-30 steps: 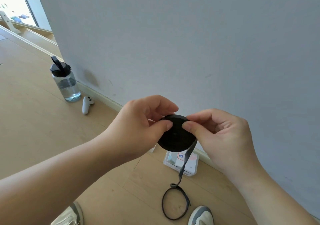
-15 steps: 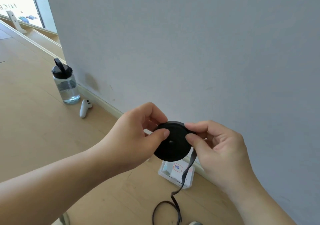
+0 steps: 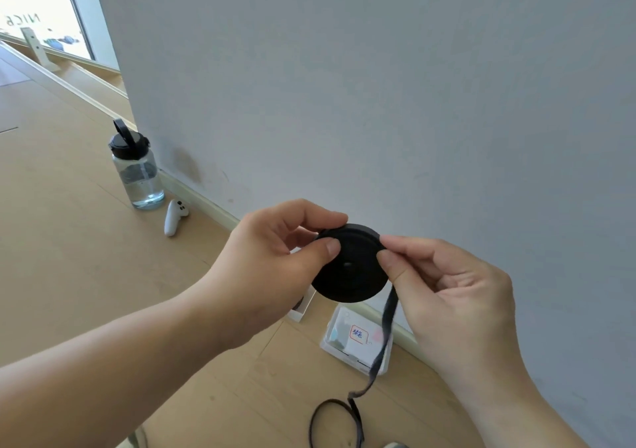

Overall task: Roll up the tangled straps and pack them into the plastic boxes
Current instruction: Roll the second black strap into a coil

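Observation:
A black strap wound into a flat round roll point(image 3: 351, 268) is held up in front of the wall. My left hand point(image 3: 275, 258) pinches the roll's left edge between thumb and fingers. My right hand point(image 3: 447, 292) pinches the strap at the roll's right edge. The loose grey-black tail point(image 3: 385, 337) hangs down from there and ends in a loop point(image 3: 335, 423) on the wooden floor. Below the roll, a clear plastic box point(image 3: 356, 341) with a red-bordered label lies by the baseboard. A second white box point(image 3: 304, 304) shows partly behind my left hand.
A clear water bottle point(image 3: 137, 168) with a black lid stands by the wall at left, a white controller point(image 3: 173, 217) lying beside it. The grey wall fills the right and top. A shoe tip point(image 3: 392, 445) shows at the bottom edge.
The loose tail has grown shorter as more strap went onto the roll. The view has shifted, so the bottle and boxes sit further right in frame. Both hands keep their hold.

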Demonstrator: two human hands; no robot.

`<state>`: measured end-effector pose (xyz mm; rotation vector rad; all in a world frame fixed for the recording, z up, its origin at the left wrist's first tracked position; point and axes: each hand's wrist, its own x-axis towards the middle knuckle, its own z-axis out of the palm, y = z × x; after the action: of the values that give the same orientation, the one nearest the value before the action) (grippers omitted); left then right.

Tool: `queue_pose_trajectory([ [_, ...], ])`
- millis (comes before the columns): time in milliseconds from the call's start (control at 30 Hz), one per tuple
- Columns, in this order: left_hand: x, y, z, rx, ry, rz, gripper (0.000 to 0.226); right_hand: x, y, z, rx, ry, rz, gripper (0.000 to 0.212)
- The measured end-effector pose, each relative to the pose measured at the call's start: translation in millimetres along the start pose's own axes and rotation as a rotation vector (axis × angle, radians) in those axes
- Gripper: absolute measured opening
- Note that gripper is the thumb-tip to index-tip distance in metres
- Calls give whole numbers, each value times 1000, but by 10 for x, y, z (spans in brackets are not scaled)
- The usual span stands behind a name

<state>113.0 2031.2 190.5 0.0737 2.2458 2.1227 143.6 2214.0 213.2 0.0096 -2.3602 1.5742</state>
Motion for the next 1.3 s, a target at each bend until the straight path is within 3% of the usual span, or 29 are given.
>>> queue_pose_trajectory([
  [167,-21,25,-19,-124,41,-5,23,-13,-2,79,107,-24,42,28],
  [233,-32,20,-22,-152,-15,-65,17,2,-3,81,113,-3,26,28],
  [333,-35,-11,-34,36,-80,14,9,22,-9,65,103,-52,53,33],
  [467,-5,14,-117,344,-188,258,41,6,4,58,34,-139,60,34],
  [567,19,52,-182,436,-266,229,37,-12,14,33,-3,-130,50,31],
  [767,47,43,-167,137,-27,157,30,6,-3,-33,91,-118,82,36],
  [833,57,33,-188,67,-35,87,27,11,4,-38,75,-103,85,37],
  [933,38,29,-169,146,-138,53,28,21,27,-43,1,-93,64,42],
  [1133,-30,37,-97,374,-143,237,40,3,20,-16,-113,-199,-9,49],
  [1300,22,17,-110,212,-73,162,39,32,53,-38,14,-121,19,30],
])
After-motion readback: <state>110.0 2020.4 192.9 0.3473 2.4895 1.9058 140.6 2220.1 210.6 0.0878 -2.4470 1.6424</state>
